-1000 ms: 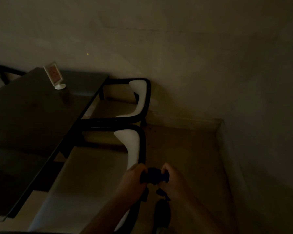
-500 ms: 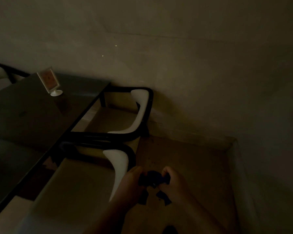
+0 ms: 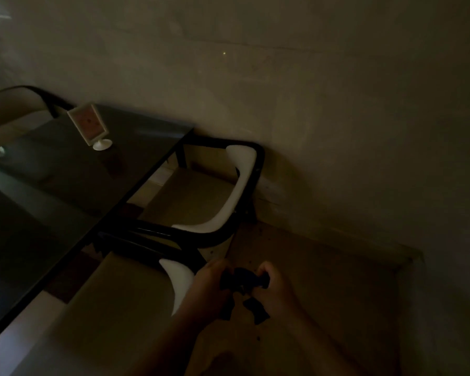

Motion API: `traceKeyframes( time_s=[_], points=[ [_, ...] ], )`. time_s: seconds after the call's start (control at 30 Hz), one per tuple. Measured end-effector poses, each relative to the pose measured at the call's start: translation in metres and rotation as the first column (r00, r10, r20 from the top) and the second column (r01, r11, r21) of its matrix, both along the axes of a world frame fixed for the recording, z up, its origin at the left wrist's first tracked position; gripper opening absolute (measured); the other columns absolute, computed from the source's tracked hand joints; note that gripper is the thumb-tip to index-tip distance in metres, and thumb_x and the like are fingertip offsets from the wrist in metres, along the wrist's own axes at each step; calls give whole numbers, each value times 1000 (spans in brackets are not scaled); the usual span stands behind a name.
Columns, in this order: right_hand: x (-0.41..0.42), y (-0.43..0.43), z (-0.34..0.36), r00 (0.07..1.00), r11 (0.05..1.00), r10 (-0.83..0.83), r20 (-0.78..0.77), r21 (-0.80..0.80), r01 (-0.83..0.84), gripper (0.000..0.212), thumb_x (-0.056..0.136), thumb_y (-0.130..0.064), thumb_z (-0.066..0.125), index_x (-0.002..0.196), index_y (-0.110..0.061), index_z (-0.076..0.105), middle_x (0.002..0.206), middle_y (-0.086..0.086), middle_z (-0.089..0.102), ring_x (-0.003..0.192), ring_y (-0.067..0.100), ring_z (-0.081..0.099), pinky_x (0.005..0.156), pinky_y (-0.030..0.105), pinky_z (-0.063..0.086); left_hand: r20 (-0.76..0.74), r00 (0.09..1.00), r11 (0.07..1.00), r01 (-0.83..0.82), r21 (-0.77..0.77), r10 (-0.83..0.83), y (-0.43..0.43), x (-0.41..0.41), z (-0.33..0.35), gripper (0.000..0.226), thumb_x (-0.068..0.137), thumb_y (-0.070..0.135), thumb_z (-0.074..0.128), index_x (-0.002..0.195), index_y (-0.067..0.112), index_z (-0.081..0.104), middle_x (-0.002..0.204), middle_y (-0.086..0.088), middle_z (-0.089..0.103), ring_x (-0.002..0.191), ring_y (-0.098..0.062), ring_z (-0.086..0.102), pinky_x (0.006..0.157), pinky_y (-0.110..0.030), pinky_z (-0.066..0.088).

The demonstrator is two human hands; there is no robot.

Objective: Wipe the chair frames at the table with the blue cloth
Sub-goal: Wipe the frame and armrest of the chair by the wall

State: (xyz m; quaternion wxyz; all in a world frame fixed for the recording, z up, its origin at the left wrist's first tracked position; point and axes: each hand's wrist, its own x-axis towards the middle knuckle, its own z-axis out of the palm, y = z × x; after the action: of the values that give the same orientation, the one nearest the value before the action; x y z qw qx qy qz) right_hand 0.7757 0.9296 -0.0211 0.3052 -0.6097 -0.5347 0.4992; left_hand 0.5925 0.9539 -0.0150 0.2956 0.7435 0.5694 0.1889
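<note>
down low, both hands, left (image 3: 210,290) and right (image 3: 278,287), pinch the dark cloth (image 3: 243,279) beside the near chair frame (image 3: 158,246).

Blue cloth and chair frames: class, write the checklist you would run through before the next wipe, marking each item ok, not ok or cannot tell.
1. Cloth held in both hands: ok. The blue cloth is bunched between the left hand and the right hand.
2. Cloth touching a frame: cannot tell. The near chair frame runs toward the left hand, but the hands hide any contact.
3. Far chair frame within view and unobstructed: ok.
4. Table contents clear of the hands: ok. The card stand sits at its far end.
5. Lighting good enough to judge dirt on the frames: not ok; the scene is very dim.
</note>
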Motion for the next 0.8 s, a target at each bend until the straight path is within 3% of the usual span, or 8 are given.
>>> traceKeyframes(
  time_s=[0.07, 0.2, 0.3, 0.57, 0.7, 0.8],
  points=[
    [-6, 19, -1, 1000, 1000, -20, -14, -5, 20, 34, 77, -44, 68, 78, -20, 43, 70, -1, 48, 59, 13, 45, 52, 31, 35, 18, 1000, 1000, -19, 6, 19, 18, -2, 1, 24, 70, 3, 59, 81, 23, 52, 84, 8, 49, 80, -15, 55, 66, -37, 49],
    [-18, 82, -21, 998, 997, -55, 18, -60, 56, 33, 82, -37, 70, 88, -15, 46, 78, 7, 54, 65, 16, 51, 56, 32, 39, 7, 1000, 1000, -29, 4, 29, 81, -5, -22, 36, 70, -4, 58, 86, 27, 49, 94, 6, 43, 79, -13, 50, 64, -21, 39],
    [-27, 132, -42, 995, 993, -73, 62, -85, 78, 27, 83, -29, 67, 92, -14, 47, 80, 1, 53, 64, 11, 49, 53, 26, 38, 4, 1000, 999, -16, -33, 16, 138, -13, -48, 29, 75, -1, 59, 89, 24, 51, 101, 6, 42, 81, -11, 50, 65, -15, 38],
    [-60, 228, -111, 963, 973, -80, 256, -190, 131, 25, 86, -23, 65, 86, -30, 41, 83, -11, 50, 65, 1, 49, 53, 16, 33, -25, 999, 975, 14, -221, -20, 237, -29, -109, 15, 80, 8, 52, 82, 20, 44, 87, 3, 42, 69, -14, 44, 57, -25, 31],
    [-67, 246, -136, 953, 960, -85, 292, -233, 157, 22, 85, -22, 65, 87, -24, 44, 84, -3, 52, 67, 11, 50, 56, 23, 39, -33, 990, 933, 117, -341, -136, 267, -39, -132, 15, 81, 8, 59, 96, 6, 55, 95, -7, 49, 81, -26, 51, 64, -30, 34],
    [-73, 249, -146, 940, 952, -147, 307, -213, 219, 24, 84, -31, 64, 82, -33, 40, 82, -5, 50, 67, 8, 49, 56, 26, 41, -64, 982, 927, 145, -345, -178, 281, -36, -142, 10, 86, 16, 58, 91, 9, 53, 84, 4, 39, 71, -20, 46, 59, -26, 26]
  ],
)
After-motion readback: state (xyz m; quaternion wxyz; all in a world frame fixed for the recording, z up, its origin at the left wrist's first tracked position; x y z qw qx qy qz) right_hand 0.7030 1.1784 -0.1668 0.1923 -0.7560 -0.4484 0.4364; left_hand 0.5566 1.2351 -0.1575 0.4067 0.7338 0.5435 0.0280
